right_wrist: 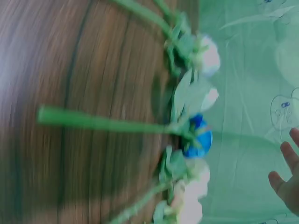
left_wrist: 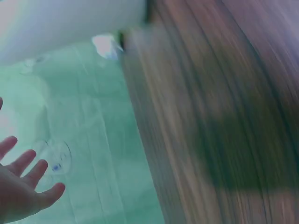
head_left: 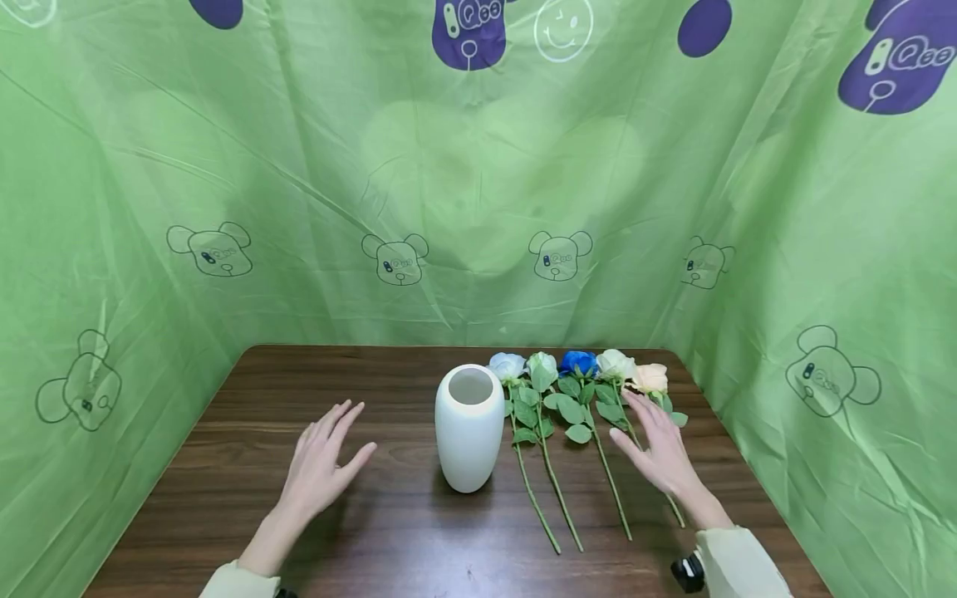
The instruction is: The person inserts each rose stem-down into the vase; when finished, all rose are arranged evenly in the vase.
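Note:
A white vase [head_left: 469,440] stands upright near the middle of the table, its round mouth facing up. To its right lie several long-stemmed artificial roses side by side, heads toward the back: a pale blue rose [head_left: 507,366], a pale green rose [head_left: 542,370], a blue rose [head_left: 579,363], a white rose [head_left: 615,365] and a peach rose [head_left: 650,378]. My left hand [head_left: 321,465], fingers spread, is left of the vase and holds nothing. Over the stems of the white and peach roses is my right hand [head_left: 660,448], fingers extended, overlapping them in the head view.
The brown wooden table [head_left: 359,540] has green printed cloth [head_left: 314,291] hanging behind it and along both sides. A black device [head_left: 688,573] sits at the right sleeve cuff. Both wrist views are blurred.

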Demonstrator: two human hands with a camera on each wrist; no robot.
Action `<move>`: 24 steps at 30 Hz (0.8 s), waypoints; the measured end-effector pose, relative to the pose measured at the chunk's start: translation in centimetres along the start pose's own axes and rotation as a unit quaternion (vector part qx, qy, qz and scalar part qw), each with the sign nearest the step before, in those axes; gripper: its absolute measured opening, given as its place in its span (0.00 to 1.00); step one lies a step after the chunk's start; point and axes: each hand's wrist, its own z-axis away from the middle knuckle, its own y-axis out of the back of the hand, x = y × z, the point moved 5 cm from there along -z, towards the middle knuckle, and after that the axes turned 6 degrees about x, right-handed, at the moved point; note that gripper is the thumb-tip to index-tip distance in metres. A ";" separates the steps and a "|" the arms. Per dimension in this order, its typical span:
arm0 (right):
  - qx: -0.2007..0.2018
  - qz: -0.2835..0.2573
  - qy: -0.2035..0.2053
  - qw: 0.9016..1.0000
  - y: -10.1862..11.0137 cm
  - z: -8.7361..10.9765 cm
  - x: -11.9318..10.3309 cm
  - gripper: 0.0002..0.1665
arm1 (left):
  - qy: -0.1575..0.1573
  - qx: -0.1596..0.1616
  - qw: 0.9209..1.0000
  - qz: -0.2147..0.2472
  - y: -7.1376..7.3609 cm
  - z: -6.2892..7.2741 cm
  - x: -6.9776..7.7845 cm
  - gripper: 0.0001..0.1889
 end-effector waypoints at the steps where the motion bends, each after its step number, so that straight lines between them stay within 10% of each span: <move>1: 0.012 -0.042 -0.016 0.999 -0.1 -0.1 -0.2 0.31 | 0.007 0.014 0.999 0.041 0.0 -0.2 0.6 0.31; 5: 0.050 -0.198 -0.102 0.974 -1.3 -0.4 -1.3 0.23 | 0.068 0.016 0.977 0.202 -0.8 -0.6 2.9 0.27; 14: 0.025 -0.422 -0.213 0.881 -10.4 0.8 0.9 0.25 | 0.231 -0.112 0.865 0.431 -4.0 -1.2 7.3 0.31; 19: -0.020 -0.409 -0.305 0.860 -14.9 1.9 3.2 0.32 | 0.281 -0.153 0.838 0.442 -4.7 -1.4 8.2 0.34; 24: -0.065 -0.380 -0.356 0.852 -17.0 2.3 2.9 0.37 | 0.309 -0.179 0.828 0.432 -4.8 -1.5 8.8 0.35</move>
